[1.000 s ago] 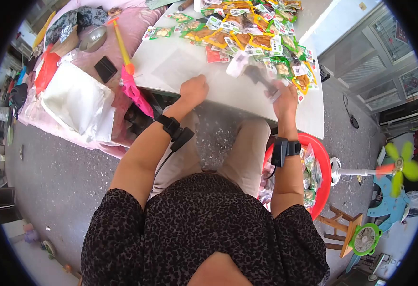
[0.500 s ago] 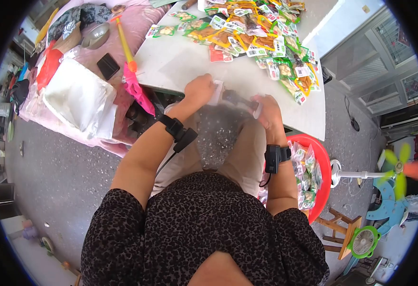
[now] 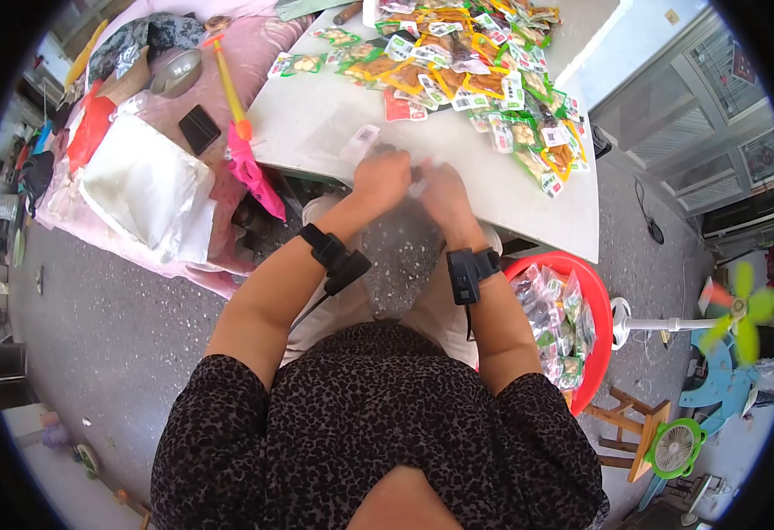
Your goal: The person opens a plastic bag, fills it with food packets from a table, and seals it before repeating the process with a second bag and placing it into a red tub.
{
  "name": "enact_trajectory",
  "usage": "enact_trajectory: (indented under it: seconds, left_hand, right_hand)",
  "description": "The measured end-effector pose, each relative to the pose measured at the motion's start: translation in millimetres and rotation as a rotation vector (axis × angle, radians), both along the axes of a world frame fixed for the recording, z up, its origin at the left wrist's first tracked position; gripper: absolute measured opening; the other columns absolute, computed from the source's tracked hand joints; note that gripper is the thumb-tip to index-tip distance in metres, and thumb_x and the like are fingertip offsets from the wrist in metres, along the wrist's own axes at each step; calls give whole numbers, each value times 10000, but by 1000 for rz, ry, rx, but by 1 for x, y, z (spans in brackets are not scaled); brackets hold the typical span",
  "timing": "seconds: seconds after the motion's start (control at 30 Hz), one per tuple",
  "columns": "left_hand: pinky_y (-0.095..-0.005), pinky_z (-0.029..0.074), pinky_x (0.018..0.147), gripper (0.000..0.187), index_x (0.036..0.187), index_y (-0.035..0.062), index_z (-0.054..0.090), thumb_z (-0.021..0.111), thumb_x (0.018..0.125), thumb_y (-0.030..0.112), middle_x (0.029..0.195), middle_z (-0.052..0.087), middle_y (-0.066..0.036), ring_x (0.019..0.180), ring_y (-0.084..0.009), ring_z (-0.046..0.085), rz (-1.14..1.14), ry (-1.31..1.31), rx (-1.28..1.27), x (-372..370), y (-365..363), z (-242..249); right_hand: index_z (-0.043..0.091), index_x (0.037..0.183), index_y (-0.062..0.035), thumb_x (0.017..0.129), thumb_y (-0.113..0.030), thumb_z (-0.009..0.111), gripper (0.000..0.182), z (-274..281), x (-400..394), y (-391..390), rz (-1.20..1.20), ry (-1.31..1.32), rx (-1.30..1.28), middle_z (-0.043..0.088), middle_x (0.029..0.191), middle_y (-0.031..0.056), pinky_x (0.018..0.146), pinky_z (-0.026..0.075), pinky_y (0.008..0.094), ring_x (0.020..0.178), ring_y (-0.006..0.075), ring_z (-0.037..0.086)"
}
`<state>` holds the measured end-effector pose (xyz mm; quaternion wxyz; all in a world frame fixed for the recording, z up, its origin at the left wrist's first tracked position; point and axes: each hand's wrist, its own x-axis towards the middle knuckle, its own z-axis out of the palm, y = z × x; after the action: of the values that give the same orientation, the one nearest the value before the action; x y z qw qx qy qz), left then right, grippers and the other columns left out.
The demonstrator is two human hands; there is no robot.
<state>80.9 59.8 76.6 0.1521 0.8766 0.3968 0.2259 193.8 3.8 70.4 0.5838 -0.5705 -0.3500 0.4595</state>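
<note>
My hands had come together: a second earlier my right hand [image 3: 444,190] was out among the packets with a dark snack pack, and half a second earlier it was carrying that pack back toward me, while my left hand [image 3: 382,175] waited at the table's near edge. Now both were closed on one small clear bag [image 3: 418,172] held between them just over that edge, my left fingers pinched on one side and my right curled on the other; I judged the pack was going into the bag, though my knuckles hid most of it and I could not tell how far in it sat. The film looked thin, glossy and crinkled. Each of my wrists wore a black strap with a boxy unit, the left one trailing a cable. Beside my right knee stood the red basin [image 3: 597,291], round, smooth plastic, filled with bagged packets. A flat, nearly transparent sheet or empty bag [image 3: 338,131] lay on the white table [image 3: 528,199], just beyond my left hand, with a small white label [image 3: 362,140] on it. Farther off the heap of snack packets [image 3: 484,71] spread over the matte tabletop, shiny green, yellow and red wrappers overlapping. To the left a pink cloth held a white bag [image 3: 144,190].
</note>
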Motion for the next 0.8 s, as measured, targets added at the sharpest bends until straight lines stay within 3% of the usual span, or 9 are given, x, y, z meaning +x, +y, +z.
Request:
enact_trajectory:
  seconds: [0.1, 0.2, 0.3, 0.37, 0.43, 0.5, 0.6, 0.73, 0.8]
  left_hand:
    - [-424, 412, 598, 142, 739, 50, 494, 438, 730, 180, 753, 544, -138, 704, -322, 526, 11, -12, -33, -2, -3, 5]
    - [-428, 411, 594, 148, 745, 48, 497, 434, 732, 182, 754, 544, -141, 707, -323, 526, -28, -43, -22, -3, -4, 1]
    - [-424, 414, 600, 145, 750, 46, 497, 431, 731, 174, 751, 544, -147, 709, -323, 526, -26, -34, -59, -1, -6, 5]
    - [-420, 417, 602, 143, 751, 46, 497, 428, 731, 170, 751, 543, -152, 710, -324, 527, -25, -30, -34, 1, -4, 1]
    - [-417, 421, 600, 140, 750, 46, 496, 426, 731, 165, 749, 543, -155, 706, -326, 529, -16, -10, -18, 3, -3, 1]
    - [-414, 424, 594, 136, 748, 45, 495, 423, 731, 159, 746, 542, -156, 698, -328, 531, -5, 23, -10, 3, 0, 2]
    - [-415, 425, 579, 124, 736, 43, 488, 428, 730, 151, 734, 542, -157, 676, -331, 533, -25, -74, 42, 0, 6, -2]
    - [-419, 417, 553, 100, 703, 38, 471, 443, 722, 132, 683, 532, -147, 632, -329, 525, -21, -90, 103, -5, 15, -21]
    - [-423, 410, 541, 89, 685, 36, 463, 457, 714, 120, 651, 522, -140, 608, -325, 519, -22, -104, 159, -4, 22, -37]
  right_hand:
    - [464, 806, 10, 783, -139, 470, 151, 14, 0, -2, 59, 60, -301, 523, 726, 84, 456, 408, 260, 592, 152, 507]
    - [468, 790, -2, 751, -134, 490, 139, 12, 4, 1, 146, -4, -324, 519, 681, 82, 415, 394, 238, 543, 145, 500]
    - [476, 738, -13, 747, -127, 491, 116, 16, 0, 0, 65, -48, -252, 512, 646, 67, 394, 382, 238, 502, 146, 491]
    - [492, 699, -16, 726, -115, 511, 105, -47, 13, 23, 67, -252, 63, 513, 624, 66, 416, 389, 261, 515, 165, 495]
    - [508, 669, -16, 698, -112, 538, 105, -49, 12, 31, 89, -689, 348, 517, 622, 78, 450, 397, 283, 539, 194, 501]
    - [524, 648, -11, 664, -118, 573, 119, -36, 16, 35, 122, -1369, 592, 524, 640, 102, 495, 408, 305, 573, 232, 508]
    - [541, 657, -5, 621, -131, 606, 146, -19, 7, 30, 122, -1114, 506, 532, 698, 135, 587, 417, 319, 641, 276, 511]
    - [538, 718, 2, 645, -75, 574, 112, -34, 19, 38, 299, 133, 97, 557, 755, 112, 667, 430, 287, 697, 238, 542]
    - [534, 769, 2, 651, -37, 555, 126, -18, 38, 33, 268, 557, -136, 567, 779, 86, 691, 435, 262, 724, 204, 553]
